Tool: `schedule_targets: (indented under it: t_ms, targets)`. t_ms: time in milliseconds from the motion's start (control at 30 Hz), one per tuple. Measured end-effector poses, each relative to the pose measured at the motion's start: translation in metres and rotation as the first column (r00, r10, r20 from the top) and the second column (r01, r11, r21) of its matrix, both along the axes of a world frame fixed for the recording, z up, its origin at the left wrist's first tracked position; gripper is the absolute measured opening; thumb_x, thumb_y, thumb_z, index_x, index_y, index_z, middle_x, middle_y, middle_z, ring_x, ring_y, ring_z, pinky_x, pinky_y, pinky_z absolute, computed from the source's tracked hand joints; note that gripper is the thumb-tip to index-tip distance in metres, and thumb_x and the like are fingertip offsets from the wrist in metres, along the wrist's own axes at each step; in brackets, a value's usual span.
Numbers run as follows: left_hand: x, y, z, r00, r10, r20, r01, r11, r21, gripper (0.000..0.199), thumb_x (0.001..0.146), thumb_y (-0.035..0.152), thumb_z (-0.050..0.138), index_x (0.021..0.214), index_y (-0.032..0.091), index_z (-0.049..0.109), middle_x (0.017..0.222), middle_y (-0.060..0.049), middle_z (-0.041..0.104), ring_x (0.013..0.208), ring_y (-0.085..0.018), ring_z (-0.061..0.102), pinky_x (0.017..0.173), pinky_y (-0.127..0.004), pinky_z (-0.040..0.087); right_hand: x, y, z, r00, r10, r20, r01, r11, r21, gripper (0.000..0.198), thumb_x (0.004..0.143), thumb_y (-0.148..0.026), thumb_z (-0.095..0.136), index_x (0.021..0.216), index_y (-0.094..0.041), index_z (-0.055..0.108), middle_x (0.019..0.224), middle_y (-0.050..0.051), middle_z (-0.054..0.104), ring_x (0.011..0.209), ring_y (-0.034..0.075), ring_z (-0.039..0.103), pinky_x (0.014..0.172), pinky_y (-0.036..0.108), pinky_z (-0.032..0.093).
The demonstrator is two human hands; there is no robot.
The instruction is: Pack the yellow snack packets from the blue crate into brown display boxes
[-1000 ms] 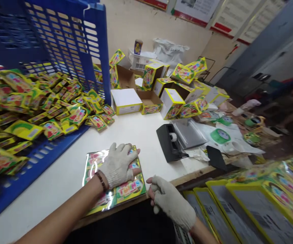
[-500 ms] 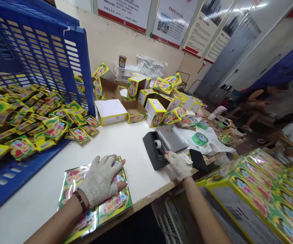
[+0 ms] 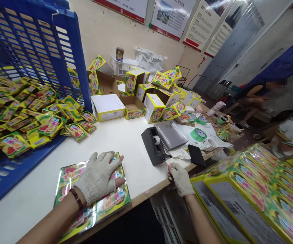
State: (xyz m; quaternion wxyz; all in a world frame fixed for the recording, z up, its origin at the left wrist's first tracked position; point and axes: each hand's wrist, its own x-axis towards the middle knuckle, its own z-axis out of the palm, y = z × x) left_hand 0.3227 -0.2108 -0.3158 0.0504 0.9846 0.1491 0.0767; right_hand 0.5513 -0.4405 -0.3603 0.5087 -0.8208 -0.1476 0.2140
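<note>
My left hand [image 3: 99,178], in a white fingerless-tip glove, lies flat with fingers spread. It presses on a shiny, film-covered pack of green and yellow printed boxes [image 3: 113,203] at the table's front edge. My right hand [image 3: 180,178], gloved the same way, is pinched closed just beyond the table edge. A faint clear strip of tape [image 3: 168,160] runs between its fingertips and the black tape dispenser [image 3: 153,147]; its outline is hard to make out. The dispenser stands to the right of the pack, with a tape roll [image 3: 157,139] in it.
A blue crate [image 3: 71,57] at left spills many small candy packs [image 3: 51,123]. Display boxes [image 3: 108,108] line the back. A grey plastic-wrapped stack [image 3: 170,135], green tape roll [image 3: 198,134] and black flat item [image 3: 196,155] lie right. Wrapped cartons [image 3: 238,189] rise at right; two people sit beyond.
My right hand has moved away from the dispenser, toward me and down past the table edge. My left hand stays flat on the pack. The view has shifted slightly.
</note>
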Motion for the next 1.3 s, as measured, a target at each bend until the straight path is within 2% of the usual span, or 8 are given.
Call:
schedule_targets:
  t_ms: [100,200,333,467,667,800,1033,1300]
  targets:
    - [-0.001,-0.001,0.002,1.000,-0.003,-0.013,0.003,1.000,0.015,0.062,0.081,0.062,0.053,0.130,0.024,0.055,0.123,-0.014,0.057,0.111,-0.034,0.051,0.090,-0.049,0.034,0.002,-0.003,0.000,0.999,0.029,-0.027,-0.029,0.999,-0.027,0.033,0.065,-0.054,0.055,0.062,-0.024,0.042,0.051,-0.005,0.043,0.048,0.012,0.043,0.047,0.025,0.036]
    - [-0.002,-0.002,0.004,1.000,-0.006,-0.024,0.006,1.000,-0.004,0.066,0.080,0.066,0.051,0.131,0.024,0.054,0.123,-0.014,0.057,0.114,-0.034,0.050,0.091,-0.049,0.034,-0.004,-0.003,0.015,0.950,0.268,-0.163,-0.268,0.963,0.022,0.037,0.067,-0.054,0.061,0.061,-0.022,0.041,0.052,-0.005,0.045,0.047,0.011,0.043,0.047,0.024,0.035]
    - [-0.003,-0.002,0.004,0.999,-0.006,-0.033,0.005,1.000,-0.024,0.079,0.075,0.076,0.047,0.133,0.023,0.052,0.125,-0.015,0.055,0.116,-0.036,0.048,0.093,-0.050,0.033,-0.025,0.036,0.042,0.672,0.714,-0.197,-0.685,0.700,0.202,0.041,0.076,-0.054,0.063,0.064,-0.019,0.045,0.057,-0.004,0.048,0.053,0.009,0.045,0.052,0.023,0.036]
    - [-0.004,0.000,0.000,1.000,-0.020,-0.014,0.020,1.000,-0.022,0.089,0.069,0.080,0.050,0.134,0.020,0.051,0.124,-0.017,0.055,0.115,-0.036,0.048,0.095,-0.051,0.033,-0.039,0.102,0.050,0.339,0.924,-0.175,-0.890,0.375,0.260,0.040,0.078,-0.055,0.061,0.068,-0.018,0.050,0.058,-0.003,0.051,0.052,0.009,0.046,0.053,0.023,0.037]
    - [-0.004,0.000,0.000,0.999,-0.009,0.035,0.010,0.999,-0.040,0.051,0.086,0.054,0.050,0.129,0.027,0.053,0.119,-0.010,0.057,0.111,-0.030,0.051,0.091,-0.046,0.035,-0.032,0.148,0.024,0.203,0.946,-0.252,-0.975,0.220,0.039,0.032,0.071,-0.046,0.066,0.065,-0.017,0.052,0.050,-0.006,0.049,0.047,0.008,0.046,0.046,0.020,0.035]
    - [-0.002,-0.001,-0.001,1.000,0.018,0.019,-0.016,0.998,-0.066,0.045,0.084,0.040,0.057,0.127,0.028,0.055,0.118,-0.009,0.058,0.111,-0.029,0.051,0.092,-0.046,0.036,-0.031,0.144,0.006,0.218,0.907,-0.361,-0.957,0.271,0.103,0.034,0.069,-0.047,0.067,0.064,-0.016,0.052,0.053,-0.003,0.055,0.048,0.008,0.051,0.048,0.020,0.039]
    - [-0.014,-0.013,-0.001,0.984,-0.174,0.038,0.174,0.985,0.014,0.050,0.089,0.039,0.049,0.137,0.029,0.044,0.142,-0.011,0.046,0.133,-0.034,0.035,0.106,-0.061,0.023,-0.063,0.125,-0.018,0.465,0.722,-0.512,-0.767,0.618,0.174,0.040,0.061,-0.042,0.073,0.085,-0.019,0.050,0.063,-0.004,0.059,0.055,0.013,0.058,0.050,0.024,0.046]
    - [-0.119,-0.020,-0.017,0.903,-0.428,0.023,0.421,0.896,0.141,0.058,0.080,0.019,0.050,0.136,0.034,0.045,0.139,0.003,0.054,0.133,-0.021,0.041,0.120,-0.046,0.004,-0.025,0.053,0.036,0.872,0.482,-0.084,-0.477,0.876,0.073,0.027,0.078,-0.045,0.060,0.081,-0.019,0.057,0.057,-0.004,0.054,0.050,0.010,0.050,0.049,0.023,0.039]
